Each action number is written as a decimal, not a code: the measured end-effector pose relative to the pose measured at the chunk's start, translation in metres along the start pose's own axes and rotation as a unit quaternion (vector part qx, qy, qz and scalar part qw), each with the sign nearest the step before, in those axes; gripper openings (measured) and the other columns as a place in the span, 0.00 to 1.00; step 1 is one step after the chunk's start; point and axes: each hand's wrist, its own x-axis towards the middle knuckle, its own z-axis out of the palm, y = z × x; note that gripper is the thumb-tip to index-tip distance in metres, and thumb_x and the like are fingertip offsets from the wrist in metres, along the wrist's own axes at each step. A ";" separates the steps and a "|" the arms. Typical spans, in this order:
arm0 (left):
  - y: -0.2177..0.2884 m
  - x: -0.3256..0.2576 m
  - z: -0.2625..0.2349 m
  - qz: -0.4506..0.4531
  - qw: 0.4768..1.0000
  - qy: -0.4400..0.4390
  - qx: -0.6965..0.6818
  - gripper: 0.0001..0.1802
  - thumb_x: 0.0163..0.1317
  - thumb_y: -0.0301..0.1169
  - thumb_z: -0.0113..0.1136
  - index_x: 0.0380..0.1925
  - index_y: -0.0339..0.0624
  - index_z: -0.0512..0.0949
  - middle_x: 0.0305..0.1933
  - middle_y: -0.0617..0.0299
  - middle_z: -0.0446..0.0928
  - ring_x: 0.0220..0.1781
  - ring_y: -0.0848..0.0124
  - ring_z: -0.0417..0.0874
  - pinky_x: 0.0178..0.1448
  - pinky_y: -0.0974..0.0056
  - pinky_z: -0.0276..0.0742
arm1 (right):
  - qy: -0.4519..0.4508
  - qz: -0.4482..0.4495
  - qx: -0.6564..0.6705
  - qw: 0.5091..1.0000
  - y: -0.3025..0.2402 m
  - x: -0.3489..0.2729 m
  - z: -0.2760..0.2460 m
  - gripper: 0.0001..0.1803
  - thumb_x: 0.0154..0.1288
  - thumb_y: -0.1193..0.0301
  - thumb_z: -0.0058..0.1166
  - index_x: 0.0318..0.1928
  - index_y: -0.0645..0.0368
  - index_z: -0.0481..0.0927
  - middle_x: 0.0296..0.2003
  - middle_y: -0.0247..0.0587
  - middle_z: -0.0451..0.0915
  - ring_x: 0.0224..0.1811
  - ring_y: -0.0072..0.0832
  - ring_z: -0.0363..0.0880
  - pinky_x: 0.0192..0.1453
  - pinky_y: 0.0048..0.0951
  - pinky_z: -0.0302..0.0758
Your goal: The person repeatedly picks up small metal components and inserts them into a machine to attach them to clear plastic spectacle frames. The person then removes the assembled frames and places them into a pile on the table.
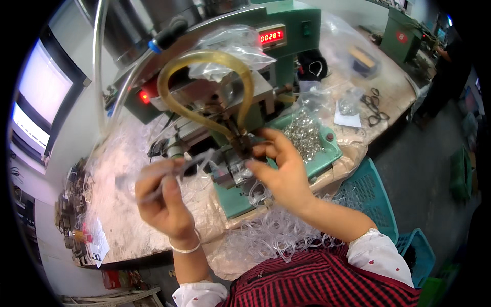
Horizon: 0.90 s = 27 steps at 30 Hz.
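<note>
My left hand point(168, 207) is closed around a loop of clear plastic tubing point(203, 159), smeared by motion, left of a green bench machine point(308, 43). One end of the tubing points at the machine's metal work head point(240, 146). Thumb and fingers of my right hand point(285, 179) are pinched together right beside that head; whatever sits between them is too small or hidden to name. A yellowish hose point(248, 97) arches over the head. To the right, small shiny metal pieces point(305, 135) fill a green tray point(330, 148).
A heap of clear tubing rings point(276, 230) lies against my checked apron. Teal plastic baskets point(371, 192) stand at the right. Scissors point(377, 115) and a clear bag point(350, 102) rest on the bench's right side, metal blocks point(74, 204) at its left edge. Another person point(444, 71) stands far right.
</note>
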 end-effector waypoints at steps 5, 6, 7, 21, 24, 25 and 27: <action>0.002 -0.038 0.001 0.072 0.979 -0.178 0.072 0.05 0.60 0.25 0.57 0.34 0.37 0.80 0.35 0.51 0.84 0.30 0.62 0.80 0.39 0.61 0.72 | -0.027 -0.226 -0.379 0.897 0.012 0.018 -0.059 0.17 0.52 0.73 0.60 0.45 0.59 0.83 0.47 0.50 0.80 0.56 0.47 0.76 0.62 0.41 0.71; 0.003 -0.040 0.001 0.093 0.961 -0.243 0.089 0.08 0.54 0.25 0.63 0.36 0.39 0.82 0.36 0.52 0.84 0.31 0.61 0.79 0.39 0.61 0.72 | 0.017 -0.232 -0.482 0.844 0.024 0.027 -0.077 0.15 0.51 0.72 0.60 0.42 0.59 0.83 0.49 0.51 0.80 0.58 0.48 0.74 0.63 0.45 0.70; 0.004 -0.043 0.010 0.141 0.946 -0.257 0.141 0.13 0.47 0.25 0.67 0.36 0.42 0.84 0.39 0.56 0.84 0.33 0.61 0.77 0.41 0.58 0.74 | 0.060 -0.205 -0.585 0.782 0.041 0.031 -0.097 0.14 0.52 0.70 0.62 0.41 0.58 0.84 0.49 0.51 0.79 0.60 0.47 0.72 0.63 0.46 0.69; 0.002 -0.080 0.015 0.103 0.942 -0.265 0.179 0.19 0.46 0.22 0.69 0.41 0.45 0.82 0.49 0.55 0.82 0.45 0.56 0.82 0.54 0.51 0.76 | 0.029 -0.277 -0.631 0.724 0.090 0.062 -0.125 0.10 0.53 0.71 0.62 0.36 0.59 0.78 0.48 0.41 0.79 0.57 0.41 0.74 0.48 0.42 0.73; 0.015 -0.125 -0.013 0.049 0.959 -0.159 0.228 0.19 0.46 0.20 0.67 0.42 0.44 0.81 0.49 0.50 0.82 0.48 0.53 0.82 0.56 0.51 0.75 | 0.111 -0.182 -0.496 0.842 0.091 0.046 -0.136 0.08 0.52 0.72 0.65 0.32 0.61 0.82 0.40 0.46 0.82 0.45 0.43 0.79 0.49 0.36 0.75; 0.018 -0.134 -0.033 0.041 0.933 -0.146 0.328 0.16 0.49 0.21 0.63 0.42 0.42 0.80 0.48 0.48 0.82 0.50 0.50 0.82 0.59 0.52 0.73 | 0.140 -0.077 -0.373 0.914 0.085 0.037 -0.136 0.07 0.59 0.72 0.62 0.36 0.61 0.83 0.39 0.43 0.83 0.43 0.34 0.80 0.48 0.29 0.74; 0.018 -0.125 -0.064 -0.037 0.928 -0.020 0.369 0.15 0.59 0.19 0.54 0.46 0.32 0.78 0.52 0.49 0.80 0.54 0.54 0.80 0.64 0.54 0.70 | 0.211 -0.039 -0.172 0.961 0.087 0.029 -0.139 0.07 0.68 0.73 0.54 0.38 0.63 0.84 0.36 0.33 0.82 0.39 0.19 0.77 0.46 0.21 0.72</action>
